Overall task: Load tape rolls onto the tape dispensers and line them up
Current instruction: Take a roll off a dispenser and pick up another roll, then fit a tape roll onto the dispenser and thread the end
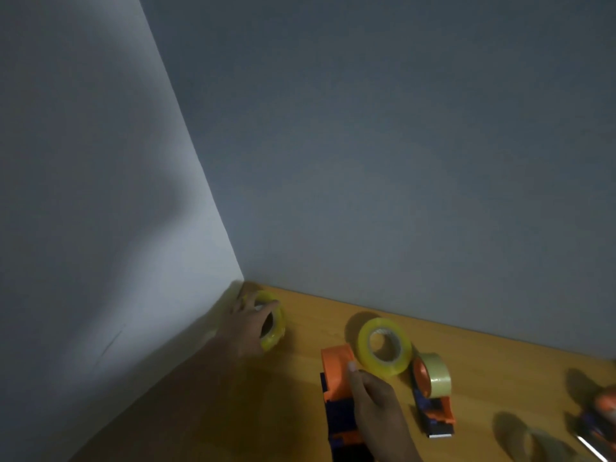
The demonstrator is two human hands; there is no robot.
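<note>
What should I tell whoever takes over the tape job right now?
Left hand: fingers curled round a yellow tape roll in the far left corner of the wooden table.
Right hand: resting on the orange dispenser; whether it has a grip on it is unclear.
A second yellow roll stands on edge just right of that dispenser; whether it is seated on it is unclear.
Done: the next dispenser to the right carries a pale roll.
Left: load the held roll, check the blurred dispenser at the right edge and the dim roll near it, then line everything up.
</note>
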